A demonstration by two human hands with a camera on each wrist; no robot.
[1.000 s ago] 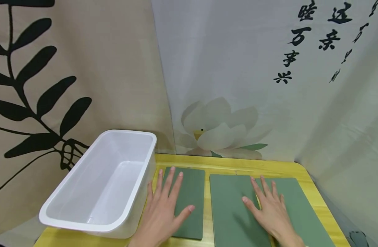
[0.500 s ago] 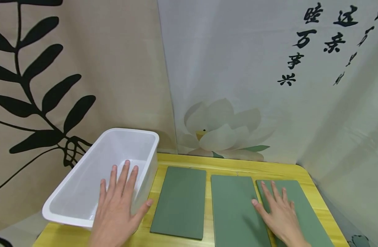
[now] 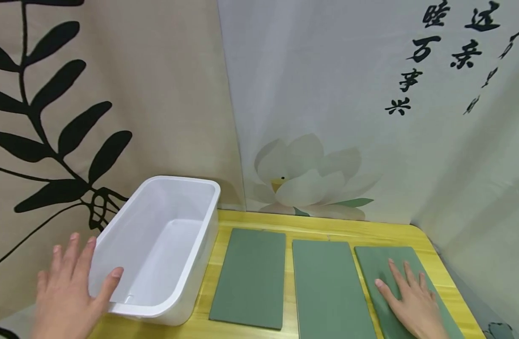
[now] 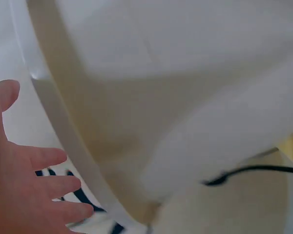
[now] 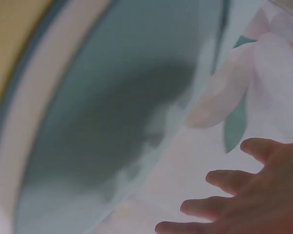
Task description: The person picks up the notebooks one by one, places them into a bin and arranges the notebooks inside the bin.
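My left hand is spread with straight fingers at the left side of the white plastic bin, overlapping its near left rim in the head view. In the left wrist view, the fingers point toward the bin's rim and outer wall. My right hand, also spread, is over the rightmost green board; its shadow falls on a green board in the right wrist view. Neither hand grips anything. To the left lie a middle green board and a left green board.
All three boards lie side by side on a yellow wood-grain table, with the bin standing at its left end. Behind hangs a pale cloth backdrop printed with a lotus, leaves and dark characters. A black cord shows at the lower left.
My left hand has moved left from the left board, across the bin, to the bin's far left side. My right hand has shifted right onto the rightmost board. Bin and boards stay put.
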